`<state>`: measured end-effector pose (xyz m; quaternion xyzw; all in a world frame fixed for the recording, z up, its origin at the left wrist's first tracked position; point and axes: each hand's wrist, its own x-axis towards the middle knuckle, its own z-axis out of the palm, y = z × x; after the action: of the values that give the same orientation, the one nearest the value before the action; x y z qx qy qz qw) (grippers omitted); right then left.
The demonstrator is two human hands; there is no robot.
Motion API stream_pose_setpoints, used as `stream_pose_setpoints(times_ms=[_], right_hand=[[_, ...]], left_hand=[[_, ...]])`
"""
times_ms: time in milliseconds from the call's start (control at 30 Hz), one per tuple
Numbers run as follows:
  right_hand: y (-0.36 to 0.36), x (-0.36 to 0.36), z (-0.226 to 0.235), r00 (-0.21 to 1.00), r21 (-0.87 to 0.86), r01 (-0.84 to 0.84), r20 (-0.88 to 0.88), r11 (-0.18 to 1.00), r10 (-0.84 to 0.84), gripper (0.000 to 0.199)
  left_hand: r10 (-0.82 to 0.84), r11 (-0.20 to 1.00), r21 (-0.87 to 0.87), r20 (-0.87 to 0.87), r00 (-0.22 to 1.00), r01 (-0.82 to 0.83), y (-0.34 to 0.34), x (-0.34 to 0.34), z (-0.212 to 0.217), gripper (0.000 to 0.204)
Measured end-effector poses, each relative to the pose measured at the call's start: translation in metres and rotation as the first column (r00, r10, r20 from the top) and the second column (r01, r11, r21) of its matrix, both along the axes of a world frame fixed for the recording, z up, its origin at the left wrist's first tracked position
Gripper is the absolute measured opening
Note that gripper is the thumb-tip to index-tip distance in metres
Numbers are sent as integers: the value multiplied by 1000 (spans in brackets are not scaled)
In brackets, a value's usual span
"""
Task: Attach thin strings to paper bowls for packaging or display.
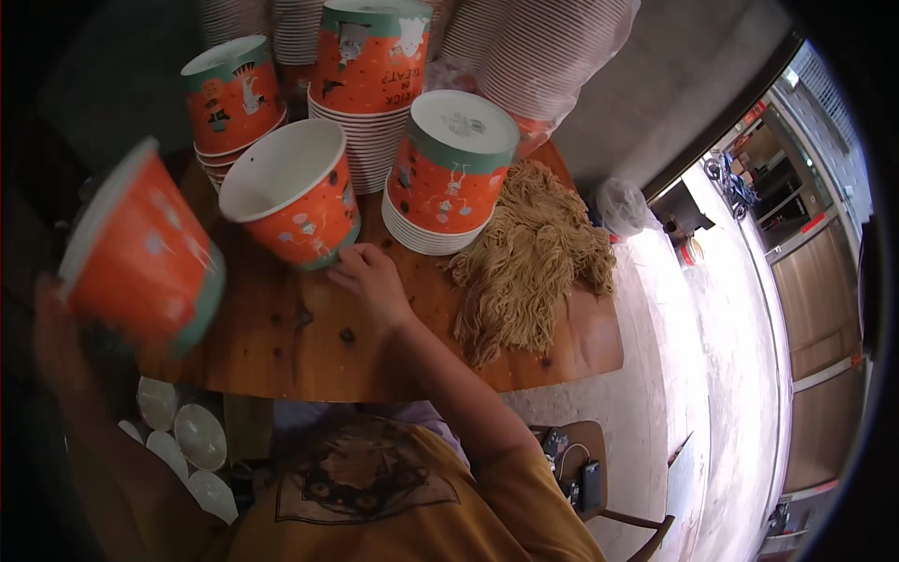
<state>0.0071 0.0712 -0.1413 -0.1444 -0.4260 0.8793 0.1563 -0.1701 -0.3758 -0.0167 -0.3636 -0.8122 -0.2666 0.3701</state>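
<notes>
Head view: left hand (54,323) grips the blurred bucket (150,253); right hand (372,283), closure unclear, should steady the tilted tub (304,217) lightly.

The table (253,370) is showing smooth, faintly glossy, knotty wood. The orange-and-green tubs (459,183) are looking like smooth, low-sheen paper. The tan strand bundle (534,262) is looking matt, fibrous and rough. Glossy clear plastic film (581,70) is covering the white stack (524,47); the mustard shirt (496,506) is appearing as matt cloth.
</notes>
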Motion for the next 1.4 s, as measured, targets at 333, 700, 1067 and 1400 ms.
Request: stream_pose_setpoints(times_ms=[333,700,1067,1400], right_hand=[[62,134,62,747,994,-109,74,-12,-661,18],[74,171,54,663,996,88,-74,-20,-745,11],[-68,94,105,965,270,-180,234,946,117,11],[-81,100,89,979,-11,-169,115,986,169,11]], left_hand=[[-460,825,-345,51,886,448,176,134,-2,25],[-437,838,-327,75,896,436,172,150,-24,27],[-293,946,-152,-23,956,287,168,167,-26,50],[-498,867,218,340,798,449,220,214,-37,42]])
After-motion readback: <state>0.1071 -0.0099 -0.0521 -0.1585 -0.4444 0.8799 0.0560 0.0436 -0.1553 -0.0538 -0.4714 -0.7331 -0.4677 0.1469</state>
